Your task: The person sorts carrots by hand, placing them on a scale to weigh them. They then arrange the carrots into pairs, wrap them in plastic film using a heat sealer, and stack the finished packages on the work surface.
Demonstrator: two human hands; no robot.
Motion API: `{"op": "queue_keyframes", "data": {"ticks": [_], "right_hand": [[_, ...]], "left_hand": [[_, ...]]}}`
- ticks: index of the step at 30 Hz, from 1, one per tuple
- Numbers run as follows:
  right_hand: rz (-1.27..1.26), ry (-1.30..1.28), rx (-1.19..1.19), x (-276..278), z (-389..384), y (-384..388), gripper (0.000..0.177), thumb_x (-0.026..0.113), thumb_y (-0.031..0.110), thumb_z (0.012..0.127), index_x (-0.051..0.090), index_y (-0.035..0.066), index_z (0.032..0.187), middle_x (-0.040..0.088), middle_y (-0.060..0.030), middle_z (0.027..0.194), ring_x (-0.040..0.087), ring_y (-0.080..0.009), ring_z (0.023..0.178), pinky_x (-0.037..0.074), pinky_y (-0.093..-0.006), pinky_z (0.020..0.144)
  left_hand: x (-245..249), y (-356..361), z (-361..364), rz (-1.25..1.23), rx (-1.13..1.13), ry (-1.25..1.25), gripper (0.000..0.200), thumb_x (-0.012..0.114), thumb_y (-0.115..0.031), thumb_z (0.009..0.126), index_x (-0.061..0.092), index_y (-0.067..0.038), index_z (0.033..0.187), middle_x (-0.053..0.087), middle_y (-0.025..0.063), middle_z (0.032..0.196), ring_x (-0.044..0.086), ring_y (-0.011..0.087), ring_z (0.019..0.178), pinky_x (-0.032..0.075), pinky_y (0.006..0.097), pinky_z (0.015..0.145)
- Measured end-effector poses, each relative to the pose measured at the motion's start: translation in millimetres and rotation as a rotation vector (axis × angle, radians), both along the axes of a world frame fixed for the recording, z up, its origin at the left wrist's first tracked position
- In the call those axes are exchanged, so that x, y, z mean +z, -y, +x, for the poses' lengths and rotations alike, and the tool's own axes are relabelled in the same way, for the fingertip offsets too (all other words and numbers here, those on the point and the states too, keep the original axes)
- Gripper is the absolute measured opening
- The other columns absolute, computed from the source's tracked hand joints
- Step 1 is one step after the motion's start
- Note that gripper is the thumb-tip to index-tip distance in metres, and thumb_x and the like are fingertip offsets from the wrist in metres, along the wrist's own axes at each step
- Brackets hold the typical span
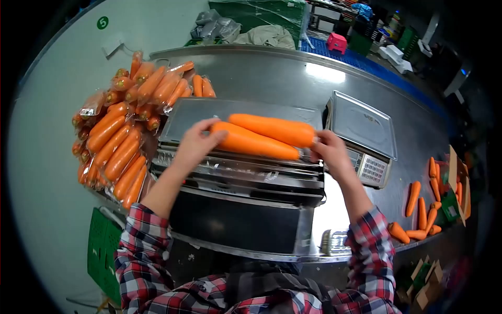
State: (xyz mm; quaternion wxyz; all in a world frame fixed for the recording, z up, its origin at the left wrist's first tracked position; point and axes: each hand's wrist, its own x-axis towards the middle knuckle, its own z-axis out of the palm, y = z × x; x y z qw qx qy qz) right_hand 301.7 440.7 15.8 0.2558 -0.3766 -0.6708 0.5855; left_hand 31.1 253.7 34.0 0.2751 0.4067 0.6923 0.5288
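Two large orange carrots lie side by side over the flat top of a wrapping machine (246, 180), the far carrot (272, 128) and the near carrot (256, 142). My left hand (198, 141) is closed at the left end of the near carrot, thumb and fingers pressed to it. At the other end, my right hand (330, 149) pinches the tip of the far carrot, with a small whitish bit showing by the fingertips. Clear film glints along the front bars of the machine, below the carrots.
Bagged carrots (115, 141) are heaped at the left against the wall. A weighing scale (362, 125) with a metal pan stands to the right of the machine. Loose carrots (413, 199) lie at the far right by a cardboard box (464, 188). A green crate (102, 251) sits below left.
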Motion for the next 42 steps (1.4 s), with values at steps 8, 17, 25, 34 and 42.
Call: {"op": "queue_keyframes", "data": {"ticks": [8, 17, 25, 34, 42], "right_hand": [[0.479, 0.458, 0.046, -19.9, -133.9, 35.6, 0.029, 0.059, 0.008, 0.079, 0.057, -0.006, 0.105, 0.063, -0.0125, 0.081, 0.061, -0.0205, 0.072, 0.049, -0.0307, 0.067], [1.088, 0.752, -0.169, -28.9, -33.4, 97.8, 0.028, 0.069, 0.026, 0.076, 0.057, 0.002, 0.065, 0.054, -0.0137, 0.073, 0.052, -0.0301, 0.075, 0.042, -0.0408, 0.067], [0.982, 0.558, -0.121, -33.4, -68.4, 116.6, 0.017, 0.065, 0.014, 0.074, 0.062, 0.002, 0.063, 0.055, -0.0122, 0.071, 0.051, -0.0301, 0.076, 0.043, -0.0397, 0.070], [-0.153, -0.085, 0.151, 56.8, -25.2, 106.0, 0.029, 0.048, 0.020, 0.087, 0.055, 0.005, 0.063, 0.056, -0.0085, 0.065, 0.057, -0.0201, 0.061, 0.049, -0.0336, 0.063], [0.066, -0.553, -0.240, 75.2, -139.3, 4.2, 0.022, 0.049, 0.015, 0.088, 0.054, 0.003, 0.072, 0.060, -0.0109, 0.079, 0.060, -0.0234, 0.079, 0.049, -0.0357, 0.074]], "left_hand": [[-27.0, 28.5, -134.5, -0.142, -0.059, -0.295, 0.055, 0.062, -0.033, 0.085, 0.049, 0.004, 0.124, 0.060, 0.0168, 0.109, 0.054, 0.0253, 0.107, 0.040, 0.0305, 0.093], [-52.1, 121.8, -131.8, -0.089, 0.181, -1.053, 0.022, 0.070, -0.024, 0.075, 0.060, -0.005, 0.077, 0.049, 0.0091, 0.080, 0.047, 0.0287, 0.080, 0.038, 0.0389, 0.071], [-64.2, 107.8, -109.9, -0.066, 0.181, -0.944, 0.024, 0.068, -0.024, 0.077, 0.058, -0.004, 0.066, 0.051, 0.0069, 0.075, 0.048, 0.0278, 0.079, 0.037, 0.0380, 0.071], [21.6, 121.5, -131.3, 0.261, -0.005, 1.074, 0.022, 0.049, -0.014, 0.085, 0.035, -0.011, 0.067, 0.033, -0.0005, 0.060, 0.030, 0.0102, 0.047, 0.024, 0.0247, 0.042], [51.6, -14.8, -184.9, 0.615, -0.078, 0.804, 0.012, 0.052, -0.009, 0.084, 0.055, 0.002, 0.082, 0.062, 0.0149, 0.100, 0.059, 0.0262, 0.097, 0.048, 0.0363, 0.089]]}}
